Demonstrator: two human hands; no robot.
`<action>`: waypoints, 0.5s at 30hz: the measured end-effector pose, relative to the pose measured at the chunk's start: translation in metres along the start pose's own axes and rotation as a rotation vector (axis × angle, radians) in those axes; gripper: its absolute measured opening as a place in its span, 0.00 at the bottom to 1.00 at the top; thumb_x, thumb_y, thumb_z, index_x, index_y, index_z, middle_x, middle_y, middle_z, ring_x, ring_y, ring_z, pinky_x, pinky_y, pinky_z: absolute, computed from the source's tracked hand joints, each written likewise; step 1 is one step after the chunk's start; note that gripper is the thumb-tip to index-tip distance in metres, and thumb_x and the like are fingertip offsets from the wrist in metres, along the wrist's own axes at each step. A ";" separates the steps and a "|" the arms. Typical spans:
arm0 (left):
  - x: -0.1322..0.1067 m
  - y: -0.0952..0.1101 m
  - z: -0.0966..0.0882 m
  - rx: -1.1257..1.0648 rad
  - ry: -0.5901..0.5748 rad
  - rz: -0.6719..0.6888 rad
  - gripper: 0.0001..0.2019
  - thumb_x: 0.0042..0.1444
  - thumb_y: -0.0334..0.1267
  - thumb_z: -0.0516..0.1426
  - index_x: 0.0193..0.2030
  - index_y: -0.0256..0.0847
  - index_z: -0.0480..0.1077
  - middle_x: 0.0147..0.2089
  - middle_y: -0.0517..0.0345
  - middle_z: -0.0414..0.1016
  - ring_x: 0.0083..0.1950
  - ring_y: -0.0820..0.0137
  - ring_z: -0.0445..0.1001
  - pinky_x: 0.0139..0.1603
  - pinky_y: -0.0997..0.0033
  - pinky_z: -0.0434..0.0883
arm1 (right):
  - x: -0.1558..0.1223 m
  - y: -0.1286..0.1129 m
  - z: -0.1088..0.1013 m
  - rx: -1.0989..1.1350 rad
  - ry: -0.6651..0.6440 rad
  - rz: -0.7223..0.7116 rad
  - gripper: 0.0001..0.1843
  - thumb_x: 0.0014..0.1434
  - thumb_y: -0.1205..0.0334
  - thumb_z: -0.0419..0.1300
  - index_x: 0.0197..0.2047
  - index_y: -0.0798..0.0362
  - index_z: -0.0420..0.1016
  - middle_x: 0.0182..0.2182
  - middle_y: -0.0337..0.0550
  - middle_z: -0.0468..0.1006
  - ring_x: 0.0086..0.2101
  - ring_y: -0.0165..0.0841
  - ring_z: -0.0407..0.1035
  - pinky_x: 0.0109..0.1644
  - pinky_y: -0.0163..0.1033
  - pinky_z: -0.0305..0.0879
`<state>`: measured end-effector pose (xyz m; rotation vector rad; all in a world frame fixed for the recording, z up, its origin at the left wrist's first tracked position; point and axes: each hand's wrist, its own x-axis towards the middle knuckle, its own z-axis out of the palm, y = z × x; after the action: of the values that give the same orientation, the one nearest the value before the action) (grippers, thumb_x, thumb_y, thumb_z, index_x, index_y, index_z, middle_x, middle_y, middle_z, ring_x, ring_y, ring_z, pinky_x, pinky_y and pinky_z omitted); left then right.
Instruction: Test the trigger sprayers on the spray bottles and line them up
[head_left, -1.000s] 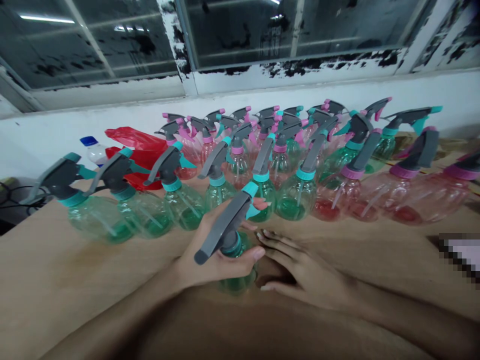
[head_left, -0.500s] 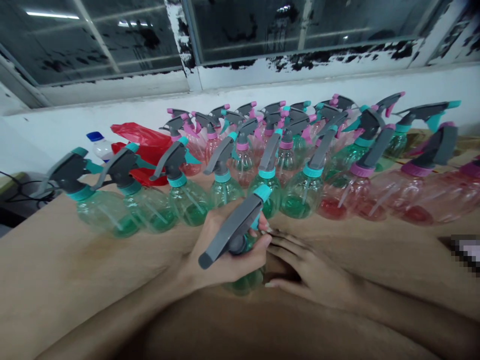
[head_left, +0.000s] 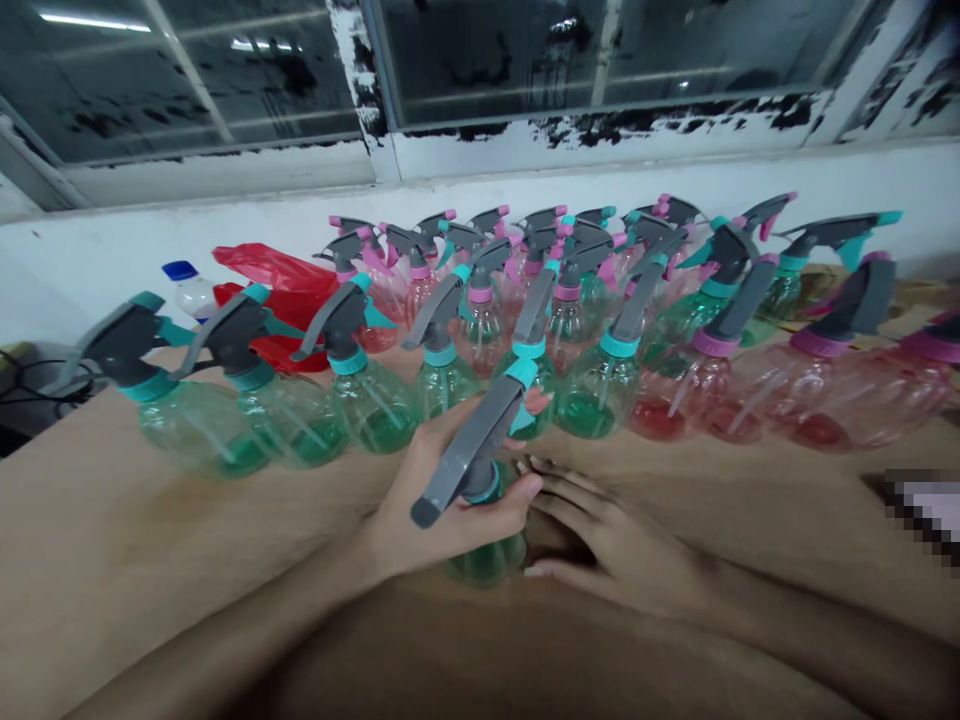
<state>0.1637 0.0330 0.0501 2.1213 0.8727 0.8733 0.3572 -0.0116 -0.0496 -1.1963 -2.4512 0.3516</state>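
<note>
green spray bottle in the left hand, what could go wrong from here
The green spray bottle might knock the front-row bottle just beyond its nozzle if pushed forward; whether they touch is unclear.

Fingers of the left hand lie close to the teal trigger, so a tighter grip could squeeze it by accident.

The right hand is close beside the bottle, so its fingertips could get bumped if the bottle shifts sideways.

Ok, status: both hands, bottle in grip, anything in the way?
Left hand wrapped around green spray bottle. Right hand palm-down alongside, contact with bottle unclear. Front row of bottles close beyond.
</note>
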 end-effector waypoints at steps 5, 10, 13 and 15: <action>0.001 0.002 -0.001 -0.110 -0.005 0.017 0.25 0.46 0.31 0.59 0.53 0.45 0.66 0.56 0.50 0.72 0.43 0.63 0.78 0.43 0.65 0.78 | -0.001 0.000 0.001 0.008 0.026 -0.003 0.36 0.58 0.44 0.55 0.62 0.58 0.60 0.61 0.52 0.61 0.62 0.42 0.51 0.63 0.52 0.54; 0.001 0.001 -0.001 -0.112 0.003 0.027 0.24 0.46 0.30 0.59 0.53 0.43 0.66 0.54 0.49 0.73 0.41 0.65 0.78 0.42 0.65 0.78 | -0.001 0.001 0.002 0.020 0.046 -0.009 0.36 0.57 0.44 0.56 0.63 0.55 0.58 0.62 0.51 0.61 0.62 0.42 0.51 0.63 0.52 0.54; 0.002 0.001 -0.001 -0.089 0.008 0.036 0.23 0.46 0.31 0.59 0.52 0.43 0.66 0.54 0.49 0.73 0.40 0.65 0.78 0.39 0.66 0.77 | -0.001 0.001 0.002 0.022 0.048 -0.014 0.36 0.57 0.44 0.56 0.63 0.55 0.59 0.62 0.51 0.61 0.62 0.42 0.51 0.63 0.53 0.54; 0.001 0.001 -0.001 -0.085 0.005 0.041 0.23 0.47 0.31 0.59 0.53 0.42 0.66 0.54 0.48 0.73 0.39 0.65 0.78 0.39 0.67 0.77 | -0.001 0.001 0.002 0.021 0.050 -0.013 0.35 0.57 0.44 0.56 0.63 0.55 0.59 0.62 0.51 0.61 0.62 0.43 0.51 0.63 0.53 0.54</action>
<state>0.1639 0.0339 0.0519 2.0706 0.7828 0.9205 0.3576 -0.0117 -0.0521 -1.1658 -2.4058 0.3393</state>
